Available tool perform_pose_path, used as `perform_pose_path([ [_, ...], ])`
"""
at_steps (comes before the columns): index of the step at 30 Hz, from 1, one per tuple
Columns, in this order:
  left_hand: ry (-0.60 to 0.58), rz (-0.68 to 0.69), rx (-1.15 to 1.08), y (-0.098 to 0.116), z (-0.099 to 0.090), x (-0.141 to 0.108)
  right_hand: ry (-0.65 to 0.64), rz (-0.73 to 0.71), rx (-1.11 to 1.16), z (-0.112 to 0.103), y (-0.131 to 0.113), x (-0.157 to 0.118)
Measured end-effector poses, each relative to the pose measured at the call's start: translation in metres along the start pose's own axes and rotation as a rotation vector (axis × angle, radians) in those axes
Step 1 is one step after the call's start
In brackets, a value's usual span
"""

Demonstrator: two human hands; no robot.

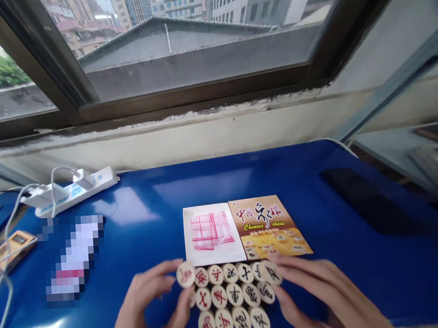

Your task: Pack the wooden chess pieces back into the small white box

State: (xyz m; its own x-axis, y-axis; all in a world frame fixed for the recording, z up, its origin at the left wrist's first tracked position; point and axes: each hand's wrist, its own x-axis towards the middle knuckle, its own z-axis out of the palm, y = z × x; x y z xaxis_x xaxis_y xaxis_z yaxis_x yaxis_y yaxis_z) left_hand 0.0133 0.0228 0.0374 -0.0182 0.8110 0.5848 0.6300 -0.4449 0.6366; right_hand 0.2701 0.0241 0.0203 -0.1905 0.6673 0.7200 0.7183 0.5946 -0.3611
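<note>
Between the thumb and fingers of my left hand (149,302) is a round wooden Chinese chess piece with a red character (185,274), at the left end of the far row. My right hand (319,291) pinches a black-character chess piece (271,272) at that row's right end, overlapping its neighbour. Between my hands, several more round pieces (234,295) stand close together in three rows, faces up, red characters mostly left and black mostly right. Just beyond them lie a brown Chinese chess box lid (270,225) and a white card or panel with pink lines (212,233).
A blue table (153,247) carries everything. On the left are a white power strip (79,192) with cables, a pixelated item (76,257) and a small yellow-brown box (9,253). A dark flat object (365,199) lies right. A window (197,46) rises behind.
</note>
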Motion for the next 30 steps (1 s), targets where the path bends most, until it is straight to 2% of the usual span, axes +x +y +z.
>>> perform_pose_path([
  [3,-0.131,0.108,0.005,0.000,0.013,0.042,0.008,-0.077,0.039,0.010,0.009,0.038],
  [6,-0.238,0.161,-0.010,-0.010,0.024,0.077,-0.025,-0.135,0.102,0.022,0.019,0.066],
  [10,-0.278,0.252,-0.062,-0.029,0.030,0.100,-0.082,-0.188,0.137,0.038,0.033,0.084],
  [14,-0.282,0.266,-0.173,-0.041,0.035,0.098,-0.089,-0.222,0.224,0.054,0.042,0.087],
  [17,-0.245,0.239,-0.210,-0.044,0.039,0.091,-0.091,-0.190,0.245,0.060,0.042,0.083],
  [26,-0.293,0.269,-0.199,-0.043,0.038,0.083,-0.124,-0.172,0.272,0.053,0.037,0.077],
  [30,-0.375,0.288,-0.153,-0.045,0.036,0.084,-0.191,-0.192,0.307,0.052,0.041,0.074],
])
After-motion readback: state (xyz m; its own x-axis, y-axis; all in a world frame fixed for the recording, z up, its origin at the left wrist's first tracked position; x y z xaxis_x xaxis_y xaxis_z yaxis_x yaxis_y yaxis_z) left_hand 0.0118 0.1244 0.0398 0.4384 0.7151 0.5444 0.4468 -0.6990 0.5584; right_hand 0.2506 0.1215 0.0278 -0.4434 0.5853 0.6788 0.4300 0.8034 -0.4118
